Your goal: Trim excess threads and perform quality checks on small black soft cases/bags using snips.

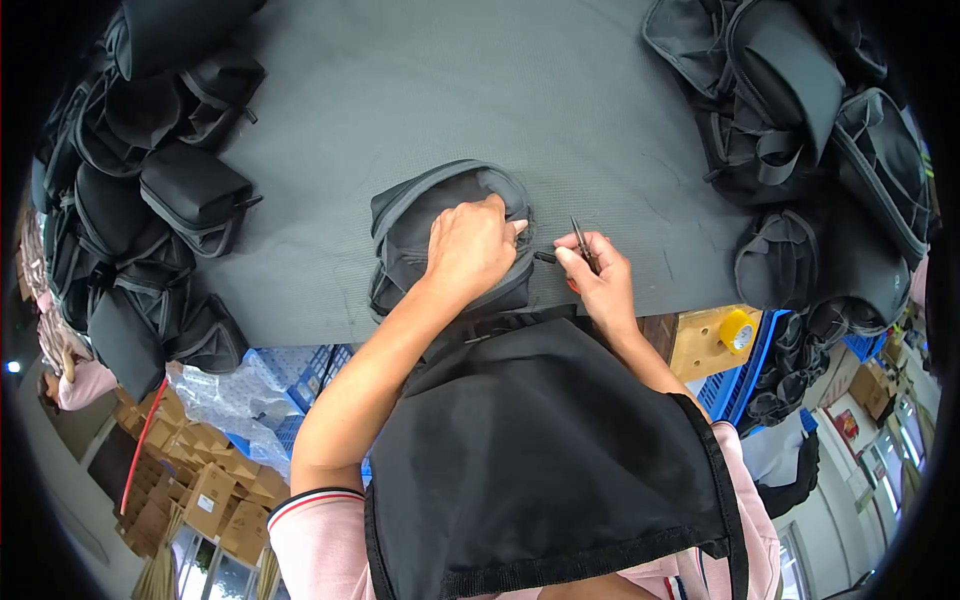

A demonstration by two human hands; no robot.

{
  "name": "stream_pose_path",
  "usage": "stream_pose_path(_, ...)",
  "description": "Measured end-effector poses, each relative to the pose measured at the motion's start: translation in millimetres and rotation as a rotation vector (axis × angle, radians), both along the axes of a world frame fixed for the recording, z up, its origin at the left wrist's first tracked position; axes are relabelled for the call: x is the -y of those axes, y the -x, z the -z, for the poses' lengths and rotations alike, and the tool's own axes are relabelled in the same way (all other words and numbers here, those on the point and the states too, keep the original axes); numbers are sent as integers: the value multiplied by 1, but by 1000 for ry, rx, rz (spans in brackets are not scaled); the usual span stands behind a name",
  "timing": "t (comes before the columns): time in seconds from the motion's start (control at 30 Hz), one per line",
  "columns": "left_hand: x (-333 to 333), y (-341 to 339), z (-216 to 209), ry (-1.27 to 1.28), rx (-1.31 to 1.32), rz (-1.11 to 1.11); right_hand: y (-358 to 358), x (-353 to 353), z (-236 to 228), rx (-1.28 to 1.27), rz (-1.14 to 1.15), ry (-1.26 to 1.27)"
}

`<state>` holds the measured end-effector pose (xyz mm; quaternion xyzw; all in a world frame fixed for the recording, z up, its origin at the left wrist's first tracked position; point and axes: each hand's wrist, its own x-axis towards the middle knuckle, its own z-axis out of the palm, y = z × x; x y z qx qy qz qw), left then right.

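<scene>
An unzipped black pouch [400, 240] with a grey lining lies at the near edge of the grey table, its opening facing up. My left hand [470, 245] reaches over it, fingers closed on the right side of its rim; the fingertips are partly hidden. Just right of the pouch, my right hand [600, 275] holds small pointed scissors [582, 243], blades pointing away from me and a bit of orange-red handle showing below the fingers. A dark zipper pull [545, 257] sticks out between the pouch and the scissors.
Black pouches [200, 190] are heaped along the table's left side, and more pouches [785, 90] along the right. Below the right edge are a yellow tape roll [737, 331] and a blue crate [745, 375]. Bubble wrap [235, 405] hangs at lower left. A black apron [550, 450] covers my front.
</scene>
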<state>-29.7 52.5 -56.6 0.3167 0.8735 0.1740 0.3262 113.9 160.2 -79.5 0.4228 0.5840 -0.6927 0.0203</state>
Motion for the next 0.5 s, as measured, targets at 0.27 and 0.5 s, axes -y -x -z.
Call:
stream_pose_path(0.27,-2,4,-6,34,66,-12,11,-16,13,-54,-65,-48)
stream_pose_path(0.5,3,2,-3,26,82,1,65,-14,-1,-123,-215,-139)
